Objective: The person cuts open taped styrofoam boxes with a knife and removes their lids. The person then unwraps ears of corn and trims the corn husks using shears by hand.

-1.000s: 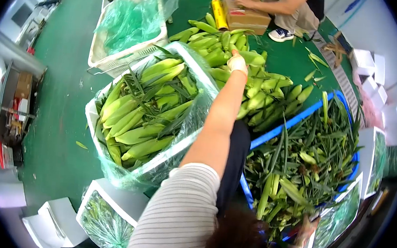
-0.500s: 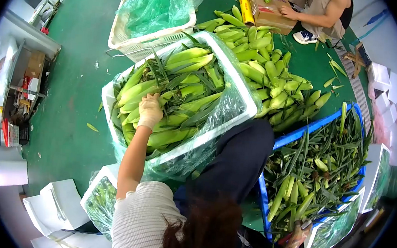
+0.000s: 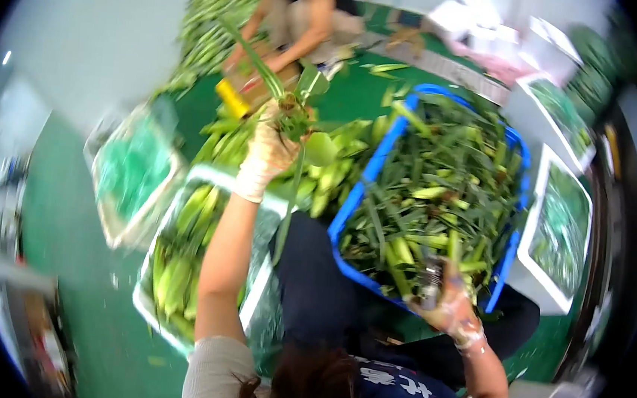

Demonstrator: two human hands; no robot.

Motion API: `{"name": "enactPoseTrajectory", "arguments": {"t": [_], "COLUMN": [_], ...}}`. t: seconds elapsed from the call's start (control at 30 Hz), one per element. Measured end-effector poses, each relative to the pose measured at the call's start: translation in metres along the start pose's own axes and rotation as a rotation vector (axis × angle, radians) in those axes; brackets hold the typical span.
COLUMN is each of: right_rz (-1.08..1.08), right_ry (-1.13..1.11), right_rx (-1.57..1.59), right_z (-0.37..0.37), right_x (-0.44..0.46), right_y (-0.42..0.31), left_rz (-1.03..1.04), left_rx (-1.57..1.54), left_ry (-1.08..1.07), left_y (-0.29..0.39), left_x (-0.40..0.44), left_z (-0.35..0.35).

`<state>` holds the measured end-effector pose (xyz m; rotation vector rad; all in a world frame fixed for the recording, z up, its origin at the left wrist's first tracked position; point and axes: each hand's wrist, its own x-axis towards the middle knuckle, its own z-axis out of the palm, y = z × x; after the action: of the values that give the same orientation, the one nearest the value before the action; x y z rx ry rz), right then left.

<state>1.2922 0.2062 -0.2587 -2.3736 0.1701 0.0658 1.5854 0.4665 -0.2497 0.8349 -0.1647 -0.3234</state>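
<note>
My left hand [image 3: 268, 150], in a pale glove, is raised and closed round a bundle of green leaves [image 3: 294, 115] with a brown tuft. Beneath it lies a pile of corn [image 3: 324, 173] on the floor. My right hand [image 3: 451, 303], also gloved, grips a dark metallic tool [image 3: 431, 279] at the near edge of a blue-rimmed bin [image 3: 350, 201] full of husks and leaves. To the left, a white foam box [image 3: 143, 290] lined with green plastic holds corn in its husks [image 3: 177, 281].
A co-worker [image 3: 310, 19] crouches beyond the pile at a cardboard box [image 3: 272, 79], near a yellow roll [image 3: 231, 98]. A white crate [image 3: 113, 235] with green plastic is at the left. Foam boxes [image 3: 551, 285] line the right. More corn [image 3: 212, 26] lies at the back.
My left hand has left the corn box and rises over the floor pile, now with leaves in it. The view has turned right. My right hand shows more clearly, with the tool.
</note>
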Motion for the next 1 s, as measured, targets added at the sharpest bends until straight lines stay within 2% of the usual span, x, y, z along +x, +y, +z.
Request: {"name": "enactPoseTrajectory", "arguments": {"t": [0.07,0.1,0.17,0.23,0.27,0.33,0.37,0.4,0.47,0.5,0.53,0.57,0.6,0.67,0.7,0.73,0.8,0.87,0.9,0.93,1.0], "right_rz": [-0.080,-0.066,-0.040,-0.054,0.132,0.012,0.005,0.122,0.191,0.240,0.311,0.287,0.261,0.200,0.160,0.119,0.225,0.233,0.234,0.107,0.151], "right_ry": [0.107,0.203,0.352,0.428,0.264,0.323,0.374,0.446,0.589,0.633,0.603,0.615,0.618,0.604,0.597,0.590,0.356,0.022,0.074,0.196,0.035], "right_rx": [0.010,0.030,0.138,0.238,0.251,0.719,0.852,0.758,0.539,0.514,0.405,0.385,0.357,0.259,0.273,0.285,0.285,0.346,0.393,0.169,0.242], "right_z": [-0.003,-0.007,-0.023,-0.038,-0.037,-0.031,-0.013,-0.010,-0.005,0.002,0.004,0.009,0.017,0.036,0.038,0.039,0.030,-0.002,-0.002,-0.008,-0.037], "right_x": [0.010,0.015,0.029,0.042,0.047,0.042,0.044,0.039,0.033,0.036,0.035,0.034,0.031,0.025,0.021,0.017,0.008,0.006,0.005,0.006,0.011], "right_y": [0.003,0.008,0.020,0.036,0.052,0.049,0.065,0.064,0.064,0.072,0.074,0.074,0.076,0.087,0.087,0.088,0.099,0.097,0.107,0.108,0.105], "left_rz": [0.459,0.289,0.003,-0.284,-0.285,-0.420,-0.462,-0.475,0.197,0.093,0.015,-0.062,0.065,-0.136,-0.187,-0.204,-0.113,0.019,0.057,0.122,0.111], "left_rx": [0.921,0.780,0.583,0.348,0.131,0.183,0.282,0.281,0.863,0.718,0.848,0.980,0.999,1.225,0.838,0.886,0.945,1.534,1.554,1.596,1.742], "left_ry": [-0.382,-0.600,-0.724,-0.717,-0.682,-0.427,-0.401,-0.411,-0.105,-0.183,-0.198,-0.224,-0.274,-0.323,-0.395,-0.419,-0.470,-0.509,-0.527,-0.535,-0.598], "left_y": [-0.034,-0.050,-0.088,-0.127,-0.147,-0.175,-0.190,-0.196,-0.209,-0.227,-0.227,-0.228,-0.242,-0.235,-0.250,-0.251,-0.258,-0.212,-0.204,-0.200,-0.187], "left_x": [0.029,0.040,0.049,0.040,0.030,0.031,0.037,0.033,0.008,-0.002,-0.027,-0.052,-0.058,-0.047,-0.036,-0.034,-0.034,-0.052,-0.054,-0.054,-0.060], "left_z": [0.077,0.095,0.136,0.170,0.186,0.205,0.197,0.191,0.168,0.148,0.160,0.171,0.163,0.169,0.149,0.142,0.129,0.159,0.163,0.159,0.163]}}
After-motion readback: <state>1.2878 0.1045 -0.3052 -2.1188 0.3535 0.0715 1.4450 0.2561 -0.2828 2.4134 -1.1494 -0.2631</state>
